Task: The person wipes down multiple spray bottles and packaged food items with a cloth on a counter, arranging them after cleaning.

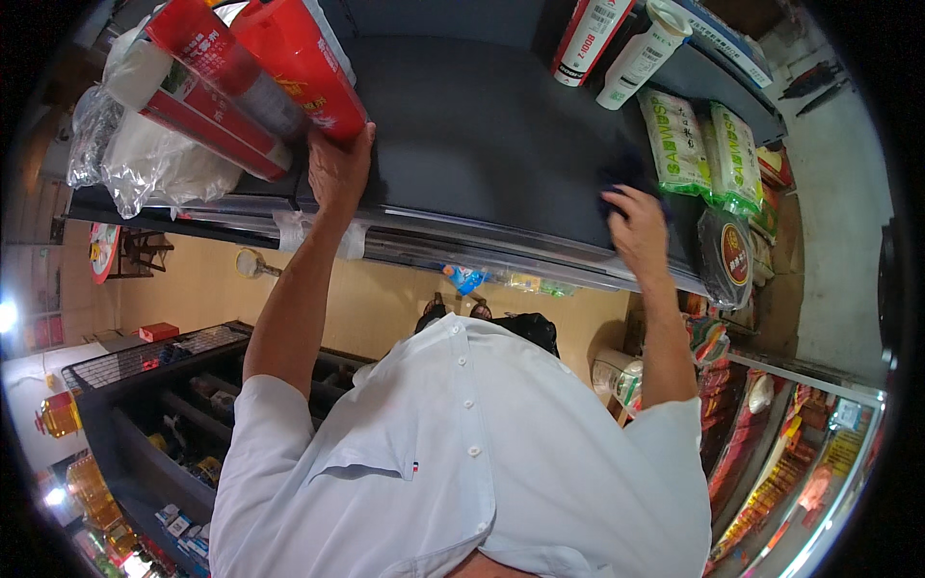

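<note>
My left hand [341,173] grips the lower end of a red plastic bottle [307,65] on a dark grey shelf [462,130]. Close against that bottle, on its left, lean a red spray can [224,65] and a red can with a white cap [217,119]. Toward the shelf's right end, my right hand [639,231] presses a dark cloth [629,177] onto the surface; the cloth is blurred and partly covered by my fingers.
Clear plastic bags [166,162] lie at the shelf's left. A white-and-red tube [589,43], a white tube [643,54], green-and-white packets [676,141] and a wrapped round tin [726,260] stand at the right. Behind me is a dark rack [155,455].
</note>
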Demonstrator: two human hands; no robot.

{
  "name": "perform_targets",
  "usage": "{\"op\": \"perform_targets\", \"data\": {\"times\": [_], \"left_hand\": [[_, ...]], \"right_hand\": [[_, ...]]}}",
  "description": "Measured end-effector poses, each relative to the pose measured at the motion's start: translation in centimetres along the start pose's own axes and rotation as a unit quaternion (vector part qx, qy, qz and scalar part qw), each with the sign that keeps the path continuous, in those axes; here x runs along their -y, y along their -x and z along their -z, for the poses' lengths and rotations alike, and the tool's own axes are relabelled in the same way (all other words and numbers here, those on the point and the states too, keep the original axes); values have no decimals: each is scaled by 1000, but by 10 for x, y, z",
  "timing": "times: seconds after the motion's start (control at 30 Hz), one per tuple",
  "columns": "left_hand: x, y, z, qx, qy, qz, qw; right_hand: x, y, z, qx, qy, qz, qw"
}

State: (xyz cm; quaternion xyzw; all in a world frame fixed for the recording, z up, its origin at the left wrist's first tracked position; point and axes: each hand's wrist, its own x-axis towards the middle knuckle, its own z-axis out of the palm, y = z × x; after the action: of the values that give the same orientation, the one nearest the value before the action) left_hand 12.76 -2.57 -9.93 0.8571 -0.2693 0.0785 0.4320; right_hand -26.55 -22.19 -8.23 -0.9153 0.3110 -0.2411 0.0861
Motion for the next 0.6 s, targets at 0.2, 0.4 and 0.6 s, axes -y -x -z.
{"op": "perform_targets", "data": {"times": [0.2, 0.4, 0.6], "left_hand": [[-2, 2, 3, 2, 9, 6, 1000], [-4, 1, 4, 2, 5, 9, 1000], [10, -15, 13, 61, 18, 11, 998]], "right_hand": [[46, -109, -83, -22, 31, 70, 997], [113, -145, -110, 61, -97, 133, 985], [111, -52, -47, 89, -109, 162, 977]]}}
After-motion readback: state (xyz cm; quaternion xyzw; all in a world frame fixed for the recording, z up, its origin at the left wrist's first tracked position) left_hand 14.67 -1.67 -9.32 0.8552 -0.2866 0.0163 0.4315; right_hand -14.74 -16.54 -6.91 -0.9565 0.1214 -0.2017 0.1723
